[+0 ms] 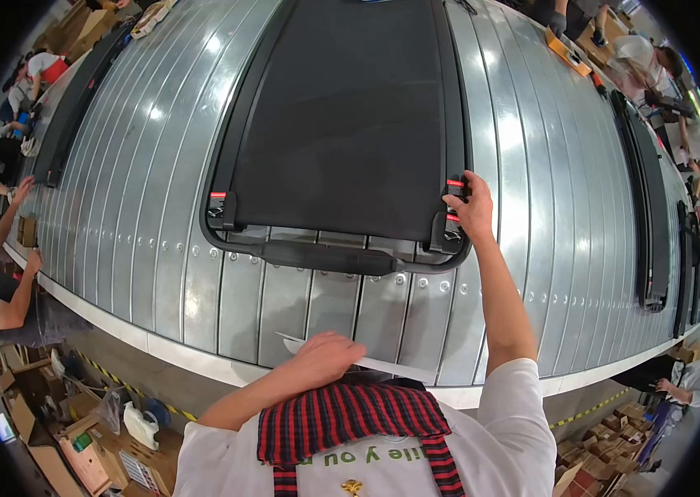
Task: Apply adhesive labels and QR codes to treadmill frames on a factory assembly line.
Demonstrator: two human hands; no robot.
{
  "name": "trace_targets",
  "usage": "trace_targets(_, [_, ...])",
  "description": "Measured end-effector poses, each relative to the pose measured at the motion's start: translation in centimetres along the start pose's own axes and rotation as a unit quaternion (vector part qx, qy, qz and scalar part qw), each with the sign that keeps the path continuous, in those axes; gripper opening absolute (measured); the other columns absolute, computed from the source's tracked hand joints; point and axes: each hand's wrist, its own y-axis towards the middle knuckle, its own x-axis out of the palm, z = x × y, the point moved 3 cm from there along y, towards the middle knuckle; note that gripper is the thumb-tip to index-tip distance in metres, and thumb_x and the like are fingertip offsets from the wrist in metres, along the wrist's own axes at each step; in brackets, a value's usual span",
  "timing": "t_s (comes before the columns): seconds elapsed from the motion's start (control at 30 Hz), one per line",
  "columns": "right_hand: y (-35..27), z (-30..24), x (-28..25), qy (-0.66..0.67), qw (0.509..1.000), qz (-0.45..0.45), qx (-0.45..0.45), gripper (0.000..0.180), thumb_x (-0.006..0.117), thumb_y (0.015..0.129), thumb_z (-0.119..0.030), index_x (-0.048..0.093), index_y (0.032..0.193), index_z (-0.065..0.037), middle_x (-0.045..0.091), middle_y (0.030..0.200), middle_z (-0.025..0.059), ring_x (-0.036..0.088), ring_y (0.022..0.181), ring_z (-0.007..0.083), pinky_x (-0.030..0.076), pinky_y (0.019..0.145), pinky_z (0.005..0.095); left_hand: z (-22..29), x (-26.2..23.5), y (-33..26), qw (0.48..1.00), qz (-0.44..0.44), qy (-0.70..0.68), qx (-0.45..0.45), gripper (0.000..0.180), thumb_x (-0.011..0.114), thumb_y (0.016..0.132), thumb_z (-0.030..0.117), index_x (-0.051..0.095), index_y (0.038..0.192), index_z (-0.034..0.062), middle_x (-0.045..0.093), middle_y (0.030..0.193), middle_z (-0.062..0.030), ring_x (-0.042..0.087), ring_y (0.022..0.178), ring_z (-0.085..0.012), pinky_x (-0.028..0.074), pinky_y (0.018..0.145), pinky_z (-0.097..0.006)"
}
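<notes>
A black treadmill [341, 116] lies flat in front of me, its rounded tubular end bar [329, 257] nearest my body. My right hand [474, 207] reaches to the right side rail, thumb and fingers spread around a small red-and-black label [454, 185] and touching the rail there. Another such label [452, 222] sits just below, by the right end cap [441, 236]. A matching label [217, 201] is on the left end cap [230, 211]. Close to my chest, my left hand [327, 358] is closed over a white sheet [399, 368]; its fingertips are partly hidden.
Metal slats [159, 207] form the work surface, with a pale front edge [159, 346]. Long black frames lie at the far left [81, 112] and right [644, 199]. A co-worker's arm [14, 215] reaches in at left. Cardboard boxes [606, 439] stand on the floor.
</notes>
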Motion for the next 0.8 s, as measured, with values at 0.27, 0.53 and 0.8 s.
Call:
trace_targets(0.27, [-0.6,-0.4,1.0,-0.068,0.996,-0.012,0.059,0.057,0.07,0.066,-0.012,0.045,0.117,-0.004,0.054,0.099,0.0175,0.053,0.089,0.0315,0.044,0.078,0.0363,1.3,0.8,-2.0,0.998,-0.012,0.039,-0.038,0.004,0.045,0.072,0.005,0.046,0.076,0.0049,0.055,0.069,-0.0121,0.054,0.071,-0.0309,0.042,0.067,-0.04])
trace_targets(0.53, [-0.6,0.7,0.6,0.041,0.996,0.028,0.079,0.046,0.063,0.071,-0.003,0.047,0.114,-0.004,0.056,0.101,0.0137,0.057,0.088,0.0252,0.047,0.076,0.0313,0.4,1.5,-5.0,0.999,-0.038,0.001,-0.032,0.012,0.048,0.072,0.008,0.05,0.084,0.0092,0.056,0.072,-0.0106,0.055,0.075,-0.0297,0.042,0.068,-0.04])
trace_targets(0.8, [0.8,0.6,0.1,-0.106,0.993,0.021,0.047,0.037,0.047,0.078,-0.003,0.048,0.115,-0.006,0.06,0.096,0.0142,0.057,0.085,0.0302,0.046,0.075,0.0381,-0.4,-0.3,-6.5,0.999,-0.021,0.034,-0.014,0.01,0.048,0.071,0.007,0.05,0.081,0.0083,0.055,0.069,-0.0104,0.055,0.072,-0.0291,0.043,0.065,-0.04])
